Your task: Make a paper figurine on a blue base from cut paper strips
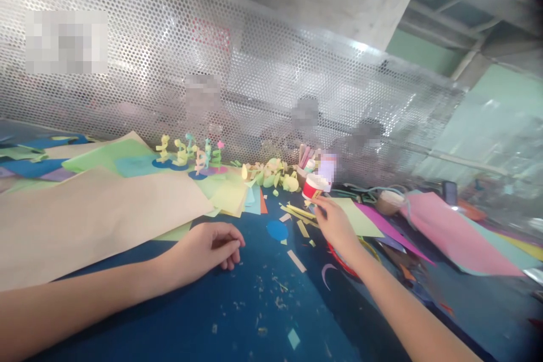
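My left hand (218, 246) rests on the blue table (237, 317), its fingers curled in; whether anything is between them is hidden. Farther forward on the right, my right hand (333, 220) reaches out with its fingertips by a white and red tub (314, 187). Its thumb and fingers are bent close together, and any small thing between them is too small to make out. A blue paper disc (277, 230) lies between the hands. Thin yellow paper strips (300, 213) are just left of my right hand.
Small paper figures (182, 153) stand at the back, beside a pile of yellow paper pieces (275, 172). Large beige sheets (97, 215) cover the left. Pink sheets (453, 232) lie right, near a red ring (339, 260). Behind a perforated metal screen (144, 56) are blurred people.
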Available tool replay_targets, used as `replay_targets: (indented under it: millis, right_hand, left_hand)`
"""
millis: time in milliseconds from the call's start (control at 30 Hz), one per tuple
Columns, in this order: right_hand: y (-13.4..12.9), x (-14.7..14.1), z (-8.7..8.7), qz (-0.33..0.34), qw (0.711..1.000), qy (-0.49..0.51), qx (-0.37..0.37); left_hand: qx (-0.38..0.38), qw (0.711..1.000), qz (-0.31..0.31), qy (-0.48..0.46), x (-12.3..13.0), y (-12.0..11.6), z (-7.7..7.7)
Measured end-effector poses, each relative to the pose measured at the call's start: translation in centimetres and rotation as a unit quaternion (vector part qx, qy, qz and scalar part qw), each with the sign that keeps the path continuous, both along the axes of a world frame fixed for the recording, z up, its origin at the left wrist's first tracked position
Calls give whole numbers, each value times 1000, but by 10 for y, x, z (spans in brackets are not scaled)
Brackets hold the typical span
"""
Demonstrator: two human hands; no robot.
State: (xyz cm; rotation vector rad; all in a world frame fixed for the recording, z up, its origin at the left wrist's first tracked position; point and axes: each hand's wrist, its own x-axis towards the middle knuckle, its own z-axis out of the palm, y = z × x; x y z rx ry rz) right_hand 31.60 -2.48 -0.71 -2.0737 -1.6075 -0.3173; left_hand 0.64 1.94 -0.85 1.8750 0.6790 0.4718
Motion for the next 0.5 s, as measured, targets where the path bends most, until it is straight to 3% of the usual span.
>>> replay_targets:
  millis: [267, 500]
  right_hand:
    - [-14, 43, 0, -114, 986, -57, -110]
    - [-12, 43, 0, -129, 979, -69, -142]
  left_hand:
    - [-3, 1000, 1, 1, 0, -1, 3]
    - [7, 1000, 9, -2, 0, -3, 3]
